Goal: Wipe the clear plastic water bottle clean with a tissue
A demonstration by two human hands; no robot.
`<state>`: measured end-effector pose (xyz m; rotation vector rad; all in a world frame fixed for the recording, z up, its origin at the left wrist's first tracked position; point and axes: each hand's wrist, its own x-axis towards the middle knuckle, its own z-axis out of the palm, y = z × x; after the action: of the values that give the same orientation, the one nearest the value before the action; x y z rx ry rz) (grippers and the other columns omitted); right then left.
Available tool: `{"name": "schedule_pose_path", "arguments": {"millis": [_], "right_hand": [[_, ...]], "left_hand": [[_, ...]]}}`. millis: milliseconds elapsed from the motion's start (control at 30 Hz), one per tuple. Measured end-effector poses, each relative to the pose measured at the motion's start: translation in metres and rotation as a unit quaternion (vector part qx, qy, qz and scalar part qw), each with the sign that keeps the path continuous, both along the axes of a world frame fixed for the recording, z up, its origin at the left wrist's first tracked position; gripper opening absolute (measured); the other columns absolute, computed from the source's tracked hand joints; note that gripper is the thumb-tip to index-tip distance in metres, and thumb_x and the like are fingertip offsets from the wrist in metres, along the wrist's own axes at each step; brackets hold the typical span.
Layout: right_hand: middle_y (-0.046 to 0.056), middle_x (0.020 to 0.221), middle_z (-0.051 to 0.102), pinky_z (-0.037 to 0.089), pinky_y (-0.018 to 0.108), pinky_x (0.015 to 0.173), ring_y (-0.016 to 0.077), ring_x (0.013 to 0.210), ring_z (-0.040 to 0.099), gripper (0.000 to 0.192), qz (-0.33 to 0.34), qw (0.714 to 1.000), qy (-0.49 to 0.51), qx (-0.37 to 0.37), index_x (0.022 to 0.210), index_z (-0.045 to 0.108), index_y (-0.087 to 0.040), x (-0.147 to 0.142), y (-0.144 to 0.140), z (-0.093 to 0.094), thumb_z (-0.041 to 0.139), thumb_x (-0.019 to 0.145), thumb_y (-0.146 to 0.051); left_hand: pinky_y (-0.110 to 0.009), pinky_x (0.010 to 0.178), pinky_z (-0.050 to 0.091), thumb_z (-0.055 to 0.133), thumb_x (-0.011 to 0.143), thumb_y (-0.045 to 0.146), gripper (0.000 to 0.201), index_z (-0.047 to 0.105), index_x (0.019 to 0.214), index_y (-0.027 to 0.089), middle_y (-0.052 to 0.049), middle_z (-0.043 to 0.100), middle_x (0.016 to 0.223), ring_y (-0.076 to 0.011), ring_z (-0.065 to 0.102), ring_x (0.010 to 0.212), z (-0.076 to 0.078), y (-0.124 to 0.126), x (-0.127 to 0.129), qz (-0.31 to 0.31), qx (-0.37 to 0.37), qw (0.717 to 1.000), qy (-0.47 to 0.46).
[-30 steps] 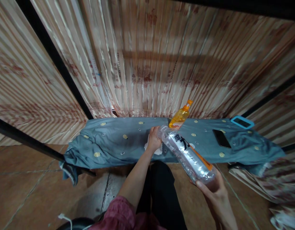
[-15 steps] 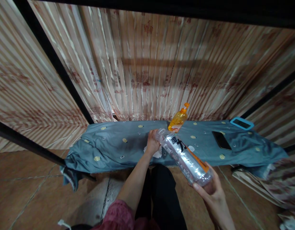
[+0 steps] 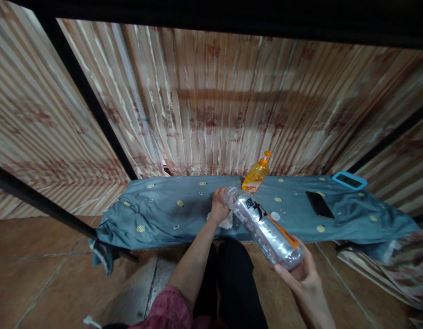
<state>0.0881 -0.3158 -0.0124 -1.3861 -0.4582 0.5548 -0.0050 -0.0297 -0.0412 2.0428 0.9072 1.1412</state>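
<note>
Pale, red-patterned pleated curtains (image 3: 211, 96) hang beyond the blue-draped table (image 3: 159, 214); dark posts (image 3: 85, 91) flank it; brown floor (image 3: 36, 274) beneath.

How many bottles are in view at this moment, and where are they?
2: the clear bottle, its base in the right hand and its neck at the left hand; the yellow pump bottle, beyond it on the blue-grey cloth.

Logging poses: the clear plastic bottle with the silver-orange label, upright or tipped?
Tipped: the bottle slants, neck at the left hand, base in the right hand.
</note>
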Motion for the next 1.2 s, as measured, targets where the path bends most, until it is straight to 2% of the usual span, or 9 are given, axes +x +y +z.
{"name": "schedule_pose_path", "arguments": {"millis": [133, 267, 433, 567, 700, 900, 1100, 1200], "right_hand": [[0.012, 0.142, 0.070, 0.058, 0.046, 0.105, 0.0344, 0.129, 0.069, 0.101, 0.003, 1.000, 0.004, -0.003, 0.144, 0.057, -0.029, -0.001, 0.000, 0.003, 0.104, 0.056, -0.044], [0.012, 0.143, 0.069, 0.054, 0.049, 0.111, 0.0344, 0.131, 0.067, 0.098, 0.005, 1.000, -0.004, -0.008, 0.144, 0.056, -0.030, -0.005, 0.003, 0.014, 0.102, 0.059, -0.045], [0.016, 0.137, 0.070, 0.055, 0.053, 0.107, 0.0378, 0.125, 0.068, 0.108, -0.007, 0.999, 0.018, -0.033, 0.137, 0.054, -0.026, -0.005, 0.007, 0.026, 0.106, 0.044, -0.048], [0.015, 0.135, 0.071, 0.057, 0.048, 0.105, 0.0348, 0.122, 0.069, 0.103, -0.017, 1.000, 0.004, -0.015, 0.138, 0.056, -0.026, -0.004, 0.007, 0.021, 0.104, 0.050, -0.048], [0.014, 0.135, 0.072, 0.060, 0.043, 0.099, 0.0321, 0.120, 0.071, 0.102, 0.021, 1.000, -0.007, -0.013, 0.140, 0.054, -0.027, 0.005, 0.003, 0.011, 0.106, 0.053, -0.040], [0.014, 0.137, 0.072, 0.061, 0.043, 0.100, 0.0324, 0.121, 0.072, 0.102, 0.033, 0.999, -0.011, -0.008, 0.141, 0.054, -0.026, 0.014, -0.001, 0.005, 0.106, 0.054, -0.035], [0.013, 0.138, 0.071, 0.059, 0.043, 0.102, 0.0328, 0.123, 0.071, 0.103, 0.041, 0.999, -0.010, -0.016, 0.142, 0.053, -0.026, 0.011, 0.000, 0.010, 0.106, 0.054, -0.035], [0.015, 0.135, 0.072, 0.060, 0.043, 0.099, 0.0340, 0.119, 0.072, 0.105, 0.014, 1.000, -0.007, -0.025, 0.140, 0.054, -0.024, 0.005, 0.002, 0.017, 0.106, 0.051, -0.041]], "left_hand": [[-0.046, 0.109, 0.057, 0.069, 0.094, 0.025, 0.026, 0.071, 0.121, 0.021, -0.011, 0.075, 0.120, -0.0276, 0.068, 0.117, 0.000, 0.000, 0.000, 0.002, -0.001, 1.000, -0.002], [-0.046, 0.110, 0.057, 0.069, 0.095, 0.025, 0.027, 0.071, 0.121, 0.022, -0.010, 0.074, 0.121, -0.0277, 0.068, 0.119, 0.000, 0.000, 0.000, 0.000, -0.001, 1.000, -0.006], [-0.046, 0.109, 0.057, 0.069, 0.096, 0.026, 0.026, 0.070, 0.121, 0.022, -0.010, 0.075, 0.121, -0.0272, 0.068, 0.117, 0.000, 0.000, 0.000, -0.004, 0.005, 1.000, -0.001], [-0.045, 0.107, 0.057, 0.070, 0.095, 0.025, 0.025, 0.070, 0.120, 0.021, -0.010, 0.074, 0.119, -0.0265, 0.068, 0.116, -0.002, 0.000, 0.001, 0.007, 0.003, 1.000, 0.004], [-0.044, 0.107, 0.057, 0.071, 0.095, 0.025, 0.027, 0.069, 0.122, 0.019, -0.011, 0.074, 0.119, -0.0266, 0.068, 0.116, -0.002, 0.000, 0.002, 0.010, -0.002, 1.000, 0.008], [-0.044, 0.109, 0.057, 0.069, 0.097, 0.025, 0.027, 0.070, 0.123, 0.021, -0.010, 0.075, 0.120, -0.0266, 0.068, 0.116, 0.001, -0.001, 0.001, 0.007, 0.013, 1.000, 0.021], [-0.045, 0.109, 0.057, 0.067, 0.097, 0.026, 0.026, 0.071, 0.122, 0.021, -0.009, 0.076, 0.121, -0.0267, 0.068, 0.117, 0.003, -0.001, 0.000, -0.001, 0.014, 1.000, 0.023], [-0.045, 0.110, 0.057, 0.067, 0.097, 0.027, 0.026, 0.071, 0.123, 0.022, -0.009, 0.076, 0.122, -0.0265, 0.068, 0.117, 0.004, -0.002, 0.000, -0.005, 0.007, 1.000, 0.016]]}}
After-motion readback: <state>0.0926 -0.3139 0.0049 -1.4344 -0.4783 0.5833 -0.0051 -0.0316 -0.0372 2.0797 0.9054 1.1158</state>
